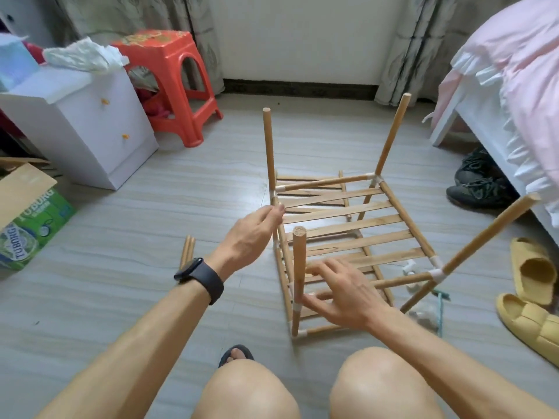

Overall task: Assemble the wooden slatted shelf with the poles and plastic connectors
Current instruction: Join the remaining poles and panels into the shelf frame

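Wood throughout and probably light, the shelf [348,225] sits on the floor [151,207] just ahead of the person's knees. Its slats run between two side rails, and four poles rise from white plastic connectors [437,269] at the corners: far-left pole [268,146], far-right pole [391,137], near-left pole [299,267] and near-right pole [490,231]. The right-hand poles lean outward, so the joints look like loose push-fits.

The slats look thin and would flex or crack under a push, while the frame could skew or pull out of a socket if levered by a pole top. The safer hold is on a rail close to a connector, or low on a pole right at its joint.

The left grip [254,234] reaches to the left rail just below the far-left connector, its fingers gathered loosely together. Whether they pinch the rail or only touch it I cannot tell. The right grip [341,294] is spread wide over the near slats, its fingertips close beside the base of the near-left pole and clasping nothing.

A second slatted panel [344,195] shows beneath the far end. Whether it is joined to the frame I cannot tell. Two spare poles [187,252] lie on the floor to the left. Farther out stand a white cabinet [90,131], a red stool [175,86] and a cardboard box [30,222]. On the right are a bed [499,86], dark shoes [478,182] and yellow slippers [532,282].
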The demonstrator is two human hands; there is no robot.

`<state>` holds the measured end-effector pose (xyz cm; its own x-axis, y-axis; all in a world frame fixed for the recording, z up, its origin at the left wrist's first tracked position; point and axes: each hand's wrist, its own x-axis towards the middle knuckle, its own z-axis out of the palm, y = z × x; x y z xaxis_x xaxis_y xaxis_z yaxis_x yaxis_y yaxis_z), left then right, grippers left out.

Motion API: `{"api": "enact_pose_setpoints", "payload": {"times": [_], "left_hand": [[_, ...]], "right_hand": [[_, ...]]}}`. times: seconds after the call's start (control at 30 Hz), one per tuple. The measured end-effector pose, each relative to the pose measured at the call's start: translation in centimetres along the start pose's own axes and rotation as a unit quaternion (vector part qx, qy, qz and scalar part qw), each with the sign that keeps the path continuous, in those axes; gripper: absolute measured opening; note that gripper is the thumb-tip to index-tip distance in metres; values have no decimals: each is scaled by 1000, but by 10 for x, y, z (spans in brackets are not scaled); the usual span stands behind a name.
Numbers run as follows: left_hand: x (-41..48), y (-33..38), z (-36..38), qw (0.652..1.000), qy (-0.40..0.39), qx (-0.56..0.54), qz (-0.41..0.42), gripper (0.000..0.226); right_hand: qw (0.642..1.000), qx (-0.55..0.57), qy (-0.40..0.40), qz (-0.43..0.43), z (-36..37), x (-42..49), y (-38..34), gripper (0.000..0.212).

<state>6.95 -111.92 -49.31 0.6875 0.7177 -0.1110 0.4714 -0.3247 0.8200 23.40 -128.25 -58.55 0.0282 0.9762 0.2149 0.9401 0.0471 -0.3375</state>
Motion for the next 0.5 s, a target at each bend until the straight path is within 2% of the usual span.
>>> {"api": "enact_pose_setpoints", "payload": {"times": [0.1,0.2,0.33,0.4,0.5], "left_hand": [[-16,49,-16,989,-8,-137,47,65],[-25,83,-13,986,-27,-152,64,63],[-29,100,2,985,-67,-133,82,55],[-28,99,7,992,-69,-65,82,51],[-21,89,1,981,-39,179,62,46]], "right_hand": [[986,-75,-74,127,3,-25,27,94],[956,-115,-166,211,-3,-33,46,100],[940,-97,-203,255,1,-29,45,100],[938,-92,-202,266,6,-25,35,95],[937,-76,-200,276,13,-19,19,94]]}}
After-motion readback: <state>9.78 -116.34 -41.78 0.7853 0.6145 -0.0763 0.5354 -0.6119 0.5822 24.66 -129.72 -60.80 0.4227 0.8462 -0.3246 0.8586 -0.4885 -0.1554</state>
